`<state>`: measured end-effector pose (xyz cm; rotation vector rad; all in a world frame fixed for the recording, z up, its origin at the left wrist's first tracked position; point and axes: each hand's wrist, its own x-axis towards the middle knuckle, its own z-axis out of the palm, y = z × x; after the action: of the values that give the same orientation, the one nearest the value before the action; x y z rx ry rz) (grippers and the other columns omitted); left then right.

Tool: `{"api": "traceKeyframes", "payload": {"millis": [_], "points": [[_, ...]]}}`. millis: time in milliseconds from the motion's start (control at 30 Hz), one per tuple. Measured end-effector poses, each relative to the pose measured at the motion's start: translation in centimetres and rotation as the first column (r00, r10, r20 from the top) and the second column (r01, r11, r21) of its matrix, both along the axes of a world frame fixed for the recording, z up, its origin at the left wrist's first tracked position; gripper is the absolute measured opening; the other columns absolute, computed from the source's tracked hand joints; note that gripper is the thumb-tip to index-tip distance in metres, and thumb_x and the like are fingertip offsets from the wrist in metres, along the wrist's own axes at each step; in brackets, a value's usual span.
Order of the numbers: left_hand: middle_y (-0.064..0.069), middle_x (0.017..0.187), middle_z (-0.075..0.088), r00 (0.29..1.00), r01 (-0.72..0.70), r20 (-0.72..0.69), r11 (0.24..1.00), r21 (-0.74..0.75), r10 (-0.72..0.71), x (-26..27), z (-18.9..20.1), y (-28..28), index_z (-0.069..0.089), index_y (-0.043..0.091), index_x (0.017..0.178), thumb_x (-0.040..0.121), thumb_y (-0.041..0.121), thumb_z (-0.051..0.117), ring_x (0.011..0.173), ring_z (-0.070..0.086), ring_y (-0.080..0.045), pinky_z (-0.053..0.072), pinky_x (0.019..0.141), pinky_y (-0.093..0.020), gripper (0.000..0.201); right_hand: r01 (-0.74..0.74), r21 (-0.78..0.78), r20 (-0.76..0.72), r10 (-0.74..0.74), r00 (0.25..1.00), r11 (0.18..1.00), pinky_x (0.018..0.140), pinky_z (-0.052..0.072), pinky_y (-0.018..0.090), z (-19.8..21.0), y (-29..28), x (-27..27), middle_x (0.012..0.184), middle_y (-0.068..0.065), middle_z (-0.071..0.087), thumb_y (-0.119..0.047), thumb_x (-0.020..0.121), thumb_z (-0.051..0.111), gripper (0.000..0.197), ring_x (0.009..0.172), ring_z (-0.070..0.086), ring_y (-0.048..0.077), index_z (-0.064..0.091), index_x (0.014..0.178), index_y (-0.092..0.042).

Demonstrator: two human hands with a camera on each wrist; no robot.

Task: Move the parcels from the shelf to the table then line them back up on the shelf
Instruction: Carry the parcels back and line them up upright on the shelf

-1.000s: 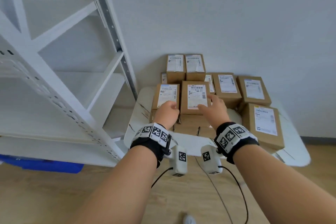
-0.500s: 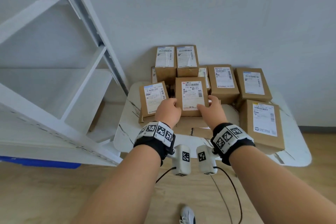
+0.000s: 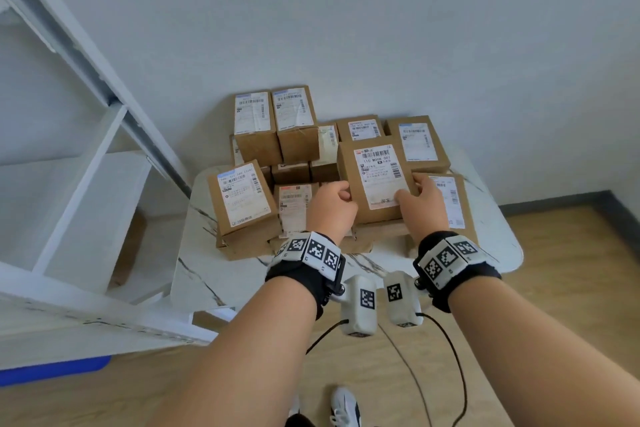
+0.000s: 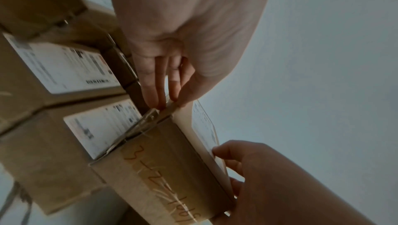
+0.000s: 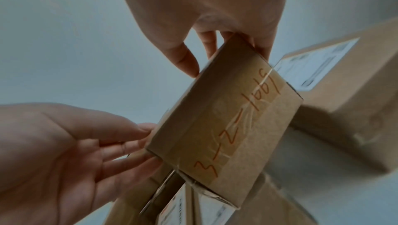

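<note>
A: Both hands, left hand (image 3: pixel 332 210) and right hand (image 3: pixel 424 201), pinch one parcel (image 3: pixel 375 180) by its sides, lifted above the tabletop (image 3: pixel 221 274) pile.

B: Step?

A: Reshelving, I'd judge. Next: swing left to the shelf (image 3: pixel 86 204), set it squarely.

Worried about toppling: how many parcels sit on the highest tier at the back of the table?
2: the left top parcel and the right top parcel, side by side. The lower parcels beneath them are partly hidden.

Bare forearms; 2 black wristbands (image 3: pixel 304 274) carry white checkered marker tiles, white camera pods (image 3: pixel 360 305), black cables (image 3: pixel 450 357); white shoes (image 3: pixel 343 407).
</note>
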<state>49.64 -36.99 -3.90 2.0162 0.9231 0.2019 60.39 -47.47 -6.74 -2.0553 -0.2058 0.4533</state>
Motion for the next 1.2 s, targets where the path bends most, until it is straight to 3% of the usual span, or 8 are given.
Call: {"api": "traceKeyframes", "payload": {"millis": [133,267,500,667,800,933,1100,1200], "points": [[-0.012,0.088,0.066,0.993,0.115,0.046,0.988,-0.101,-0.111,3.3,0.1,-2.7,0.066,0.018,0.089,0.08,0.003,0.054,0.09,0.064,-0.033,0.05,0.075,-0.037,0.022,0.096,-0.017,0.021,-0.096,0.995,0.995,0.08,0.05,0.03,0.4,-4.3,2.1,0.127,-0.002,0.054,-0.015,0.088,0.05,0.051,0.105,0.057,0.018,0.045,0.139,-0.021],[-0.001,0.119,0.06,0.99,0.138,0.067,0.962,-0.234,-0.125,5.7,-0.4,-5.5,0.054,0.014,0.133,0.088,0.005,0.058,0.112,0.058,-0.021,0.048,0.093,-0.032,0.046,0.13,-0.078,0.015,-0.129,0.992,0.988,0.097,0.049,0.042,0.2,-7.8,3.3,0.14,0.005,0.049,-0.015,0.09,0.05,0.056,0.117,0.055,0.024,0.038,0.145,-0.02],[-0.002,0.135,0.056,0.985,0.172,0.062,0.968,-0.182,-0.163,6.1,-1.2,-6.4,0.049,0.015,0.139,0.094,0.006,0.051,0.126,0.051,-0.019,0.039,0.096,-0.026,0.046,0.172,-0.087,0.062,-0.167,0.984,0.981,0.092,0.05,0.036,0.3,-9.1,3.9,0.143,0.006,0.044,-0.011,0.092,0.049,0.057,0.117,0.053,0.022,0.035,0.146,-0.019],[-0.002,0.135,0.056,0.989,0.102,0.114,0.989,-0.107,-0.09,4.1,-0.2,-2.6,0.051,0.018,0.137,0.095,0.005,0.047,0.123,0.052,-0.018,0.043,0.101,-0.031,0.044,0.185,-0.052,0.24,-0.168,0.956,0.981,0.097,0.048,0.047,2.3,-5.6,3.2,0.139,0.007,0.044,-0.013,0.091,0.048,0.049,0.122,0.049,0.027,0.043,0.139,-0.02],[0.001,0.131,0.058,0.986,-0.044,0.162,0.998,-0.041,0.051,1.3,0.8,1.5,0.056,0.019,0.131,0.094,0.002,0.043,0.119,0.055,-0.017,0.045,0.092,-0.028,0.043,0.088,-0.006,0.261,-0.083,0.962,0.996,0.094,0.037,0.028,3.7,-1.7,1.5,0.139,0.006,0.044,-0.014,0.093,0.048,0.044,0.125,0.045,0.024,0.047,0.137,-0.018],[-0.001,0.131,0.059,0.963,-0.242,0.138,0.967,0.081,0.23,-3.3,0.6,6.3,0.06,0.018,0.127,0.094,0.001,0.041,0.12,0.054,-0.02,0.04,0.092,-0.025,0.042,-0.098,-0.016,0.219,0.099,0.971,0.995,0.091,0.036,0.025,3.4,2.7,-1.4,0.143,0.004,0.044,-0.012,0.093,0.05,0.048,0.126,0.047,0.021,0.044,0.14,-0.019],[-0.012,0.134,0.054,0.894,-0.442,0.021,0.875,0.2,0.447,-9.2,-1.7,11.6,0.059,0.011,0.128,0.091,-0.001,0.044,0.122,0.053,-0.032,0.047,0.099,-0.039,0.042,-0.347,-0.05,0.068,0.35,0.934,0.937,0.096,0.04,0.028,1.5,7.9,-6.0,0.146,0.004,0.046,-0.021,0.097,0.05,0.049,0.129,0.047,0.021,0.039,0.145,-0.021],[-0.011,0.135,0.056,0.885,-0.442,-0.119,0.893,0.086,0.45,-11.5,-3.9,12.9,0.053,0.012,0.131,0.093,0.018,0.054,0.12,0.056,-0.031,0.048,0.099,-0.043,0.038,-0.511,-0.138,-0.058,0.508,0.859,0.848,0.103,0.041,0.036,0.4,10.7,-8.6,0.148,0.005,0.045,-0.034,0.1,0.046,0.052,0.131,0.046,0.024,0.033,0.149,-0.021]]}}
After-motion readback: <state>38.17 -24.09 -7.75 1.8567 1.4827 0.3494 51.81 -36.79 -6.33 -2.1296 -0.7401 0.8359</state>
